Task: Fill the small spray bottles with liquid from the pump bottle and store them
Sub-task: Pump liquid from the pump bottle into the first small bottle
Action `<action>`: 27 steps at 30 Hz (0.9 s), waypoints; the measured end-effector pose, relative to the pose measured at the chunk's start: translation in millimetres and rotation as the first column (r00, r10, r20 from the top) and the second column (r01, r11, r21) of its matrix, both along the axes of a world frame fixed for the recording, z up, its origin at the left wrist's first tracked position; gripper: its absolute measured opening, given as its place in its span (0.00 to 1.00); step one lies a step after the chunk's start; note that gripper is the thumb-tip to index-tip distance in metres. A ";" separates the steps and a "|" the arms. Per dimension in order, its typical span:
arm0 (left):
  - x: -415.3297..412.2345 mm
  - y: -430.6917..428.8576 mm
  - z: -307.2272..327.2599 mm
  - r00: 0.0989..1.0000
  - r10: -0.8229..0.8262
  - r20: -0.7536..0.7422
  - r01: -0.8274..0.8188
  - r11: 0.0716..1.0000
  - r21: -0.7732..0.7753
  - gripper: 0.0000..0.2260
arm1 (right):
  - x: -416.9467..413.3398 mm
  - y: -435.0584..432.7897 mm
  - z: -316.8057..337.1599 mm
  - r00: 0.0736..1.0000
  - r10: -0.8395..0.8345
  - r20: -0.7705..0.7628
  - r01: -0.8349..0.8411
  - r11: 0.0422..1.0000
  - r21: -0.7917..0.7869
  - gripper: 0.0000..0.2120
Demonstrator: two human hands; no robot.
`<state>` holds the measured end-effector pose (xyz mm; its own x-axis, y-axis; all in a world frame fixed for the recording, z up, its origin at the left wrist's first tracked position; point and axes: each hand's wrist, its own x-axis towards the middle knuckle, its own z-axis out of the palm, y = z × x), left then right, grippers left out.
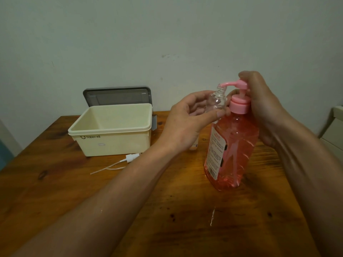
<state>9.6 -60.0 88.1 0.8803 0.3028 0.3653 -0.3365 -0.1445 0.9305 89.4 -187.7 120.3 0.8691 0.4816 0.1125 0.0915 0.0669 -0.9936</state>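
Pinching a small spray bottle [216,101] under the spout, left hand [185,119]; right hand [259,101] grips the pump bottle [232,145].

pump bottle [233,145]: pink liquid, nearly full, upright | small spray bottle [217,102]: clear, uncapped, mouth under pump spout [228,84]

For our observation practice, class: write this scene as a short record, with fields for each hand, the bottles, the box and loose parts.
left hand: grips the small spray bottle, uncapped, mouth under the pump spout
right hand: curled round the pump head of the pump bottle
pump bottle: upright on the table, pink liquid inside
storage box: open, lid propped behind it
spray head: lying on the table before the box, tube attached
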 end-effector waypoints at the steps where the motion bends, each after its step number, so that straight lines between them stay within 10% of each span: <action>1: 0.1 0.1 0.9 1.000 -0.004 0.002 0.004 1.000 -0.005 0.21 | -1.2 0.6 0.6 1.000 -0.003 -0.010 0.003 1.000 0.010 0.26; 27: 0.9 0.2 -2.1 1.000 -0.007 -0.008 0.007 1.000 -0.013 0.20 | 2.5 -1.2 1.8 0.999 0.017 0.030 -0.016 1.000 -0.017 0.23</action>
